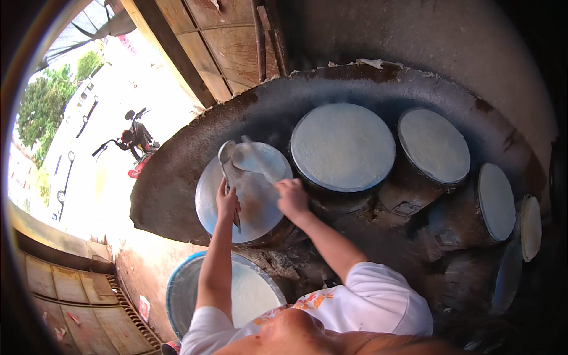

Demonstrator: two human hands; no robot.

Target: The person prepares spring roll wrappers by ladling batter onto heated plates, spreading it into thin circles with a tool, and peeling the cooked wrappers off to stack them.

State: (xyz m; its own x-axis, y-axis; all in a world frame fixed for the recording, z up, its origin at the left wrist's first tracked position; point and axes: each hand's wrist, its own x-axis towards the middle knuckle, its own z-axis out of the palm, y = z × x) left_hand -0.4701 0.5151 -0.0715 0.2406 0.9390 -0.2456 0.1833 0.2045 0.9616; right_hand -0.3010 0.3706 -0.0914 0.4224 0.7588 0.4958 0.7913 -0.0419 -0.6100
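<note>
Ladle (pixel 225 153), grey with a rounded bowl, lies at eleven o'clock over a pale metallic round surface (pixel 214 201). Left hand (pixel 227 203) wraps its fingers round the handle, forearm rising from six o'clock. Right hand (pixel 292 197), at three o'clock, curls its fingers round a motion-blurred pale tool (pixel 260 164) pointing toward eleven; its forearm slants in from five.

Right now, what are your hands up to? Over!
Left hand: gripping ladle. Right hand: gripping blurred tool. Both tools above round metal top, partly hiding it.
</note>
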